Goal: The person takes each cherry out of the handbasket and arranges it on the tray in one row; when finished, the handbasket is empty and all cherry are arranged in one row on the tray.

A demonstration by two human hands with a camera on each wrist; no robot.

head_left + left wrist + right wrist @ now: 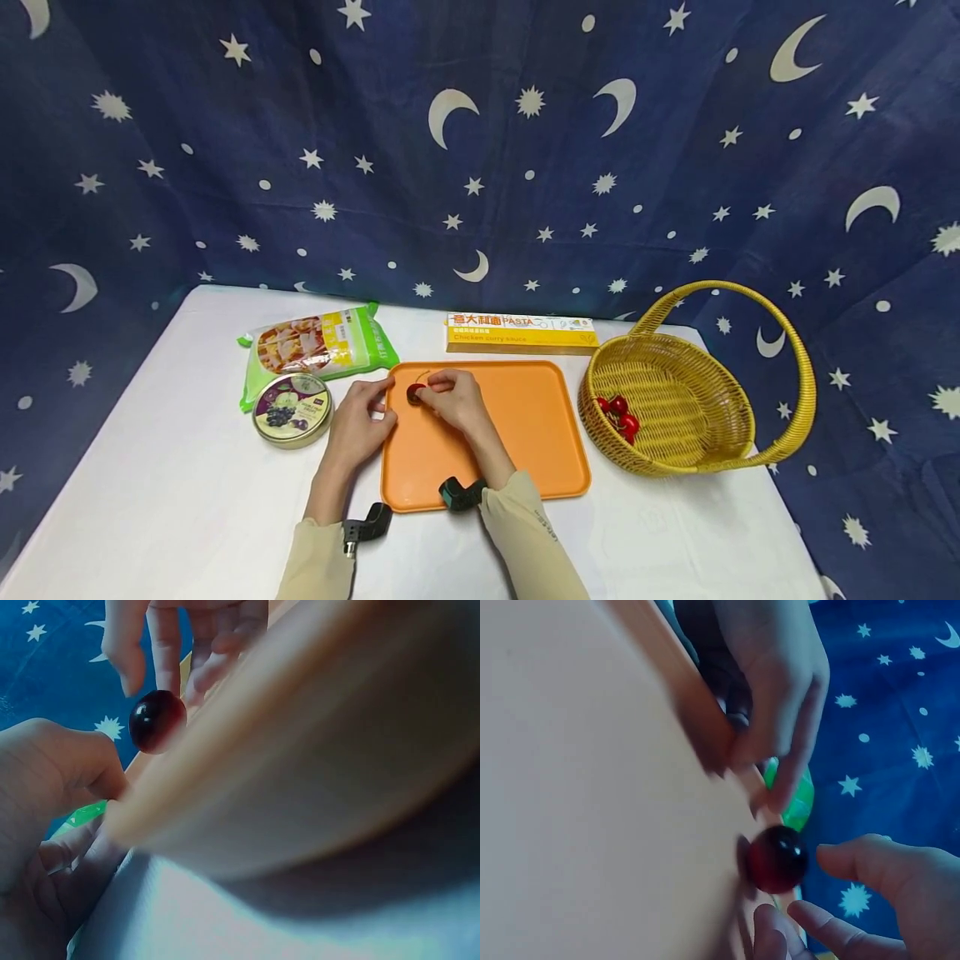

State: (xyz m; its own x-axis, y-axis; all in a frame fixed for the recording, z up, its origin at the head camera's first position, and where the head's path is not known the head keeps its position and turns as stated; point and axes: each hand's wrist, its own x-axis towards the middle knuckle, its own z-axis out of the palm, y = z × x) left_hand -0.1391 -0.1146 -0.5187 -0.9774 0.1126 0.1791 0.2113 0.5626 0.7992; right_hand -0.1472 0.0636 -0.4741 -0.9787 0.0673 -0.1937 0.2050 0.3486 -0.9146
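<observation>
A dark red cherry (416, 393) with a thin stem lies on the orange tray (517, 425), close to its far left corner. My right hand (454, 400) is right beside the cherry. In the right wrist view its thumb (862, 859) and fingers stand apart, with the cherry (778, 859) just beyond the thumb tip. At the tray's left rim is my left hand (358, 423), its fingers loosely bent and their tips at the rim. The left wrist view has the left thumb (67, 769) by the tray's edge, and the cherry (157, 721) below the right fingers.
Several red cherries (619, 414) sit inside a yellow wicker basket (675, 400) with a tall handle, right of the tray. Behind the tray lies a yellow pasta box (521, 335). A green and yellow food bag (318, 343) and a round tin (292, 410) are on the left.
</observation>
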